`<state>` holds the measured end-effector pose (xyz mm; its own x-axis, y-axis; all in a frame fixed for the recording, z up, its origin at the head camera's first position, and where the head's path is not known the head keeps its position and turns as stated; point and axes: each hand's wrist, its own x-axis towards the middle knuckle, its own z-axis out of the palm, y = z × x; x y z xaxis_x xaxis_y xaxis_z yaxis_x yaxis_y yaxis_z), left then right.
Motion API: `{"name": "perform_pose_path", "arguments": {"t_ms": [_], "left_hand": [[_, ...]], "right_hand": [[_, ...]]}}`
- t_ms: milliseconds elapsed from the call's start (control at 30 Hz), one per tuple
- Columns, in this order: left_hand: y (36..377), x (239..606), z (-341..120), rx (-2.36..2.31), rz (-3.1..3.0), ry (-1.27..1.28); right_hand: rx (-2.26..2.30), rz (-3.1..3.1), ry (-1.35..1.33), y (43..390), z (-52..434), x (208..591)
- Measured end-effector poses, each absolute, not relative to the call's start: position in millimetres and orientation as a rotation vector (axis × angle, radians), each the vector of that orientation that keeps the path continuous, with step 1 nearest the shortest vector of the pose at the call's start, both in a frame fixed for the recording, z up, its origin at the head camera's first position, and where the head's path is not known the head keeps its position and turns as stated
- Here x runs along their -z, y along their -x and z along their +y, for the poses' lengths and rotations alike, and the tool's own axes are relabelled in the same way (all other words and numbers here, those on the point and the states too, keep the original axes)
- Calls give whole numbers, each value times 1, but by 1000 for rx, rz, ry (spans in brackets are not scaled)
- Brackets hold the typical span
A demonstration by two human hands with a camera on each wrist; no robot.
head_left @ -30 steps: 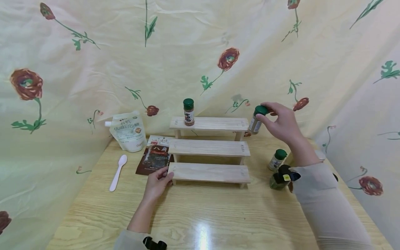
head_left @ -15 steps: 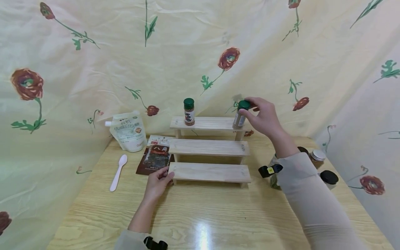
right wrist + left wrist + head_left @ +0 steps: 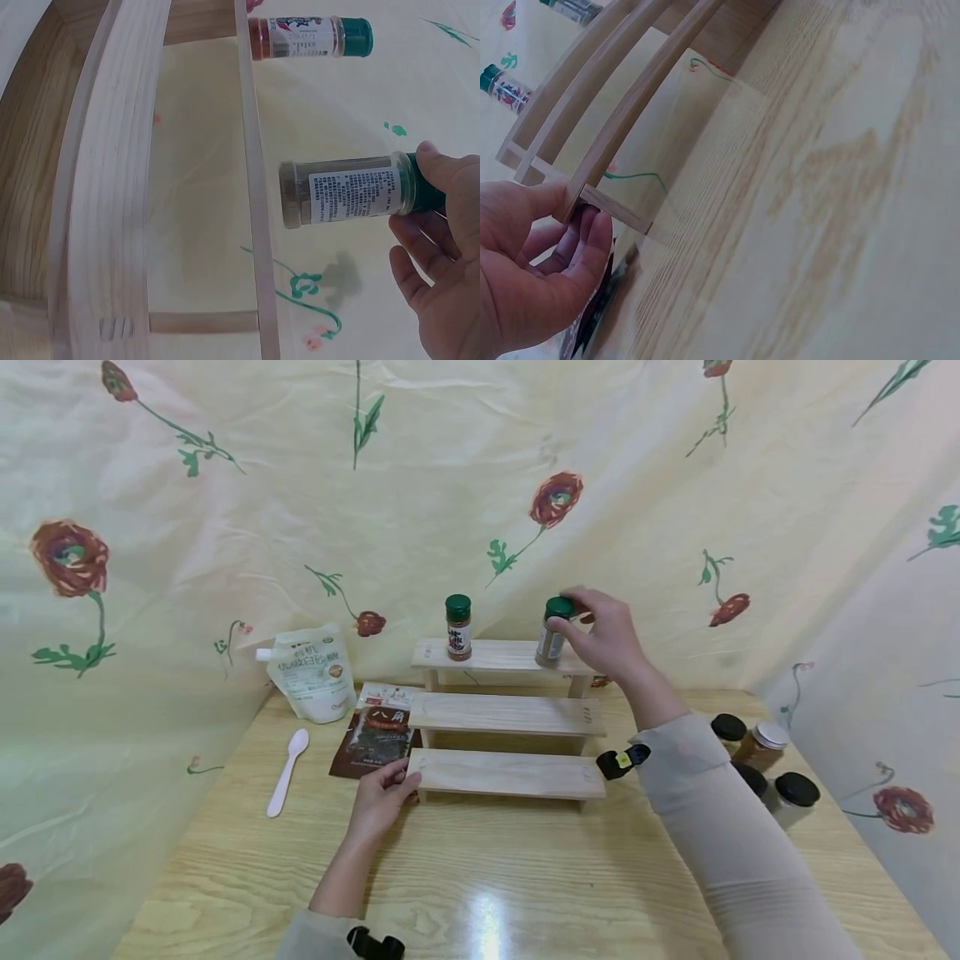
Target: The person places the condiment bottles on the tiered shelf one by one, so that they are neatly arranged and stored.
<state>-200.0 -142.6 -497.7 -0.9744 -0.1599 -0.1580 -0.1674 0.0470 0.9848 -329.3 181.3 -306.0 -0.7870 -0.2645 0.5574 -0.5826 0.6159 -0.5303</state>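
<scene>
A three-step wooden rack (image 3: 504,714) stands on the table. My left hand (image 3: 378,802) pinches the left end of its lowest board, thumb on top and fingers curled beneath in the left wrist view. With thumb and fingers my right hand (image 3: 609,633) grips the green cap of a spice bottle (image 3: 551,645) over the right part of the top board. The right wrist view shows this bottle's brownish-grey contents and printed label (image 3: 355,193), with a small gap between its base and the board. Another green-capped spice bottle (image 3: 458,631), reddish inside, stands upright on the top board's left part.
Left of the rack lie a dark red packet (image 3: 378,735), a white spouted pouch (image 3: 313,677) and a white spoon (image 3: 287,774). Several lidded jars (image 3: 795,800) stand at the right, partly behind my right sleeve. A flowered cloth (image 3: 420,510) hangs behind the table.
My right hand has carried the spice bottle leftward from beside the rack to over the top board. The right forearm now covers the bottles at the right. My left hand keeps its place.
</scene>
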Motion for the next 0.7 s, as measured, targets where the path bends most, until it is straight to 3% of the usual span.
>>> {"name": "perform_pose_path", "arguments": {"t_ms": [700], "left_hand": [[202,500,-144,-2153,2264,350]], "right_hand": [[-1084,-2460,-724,349,140,309]]}}
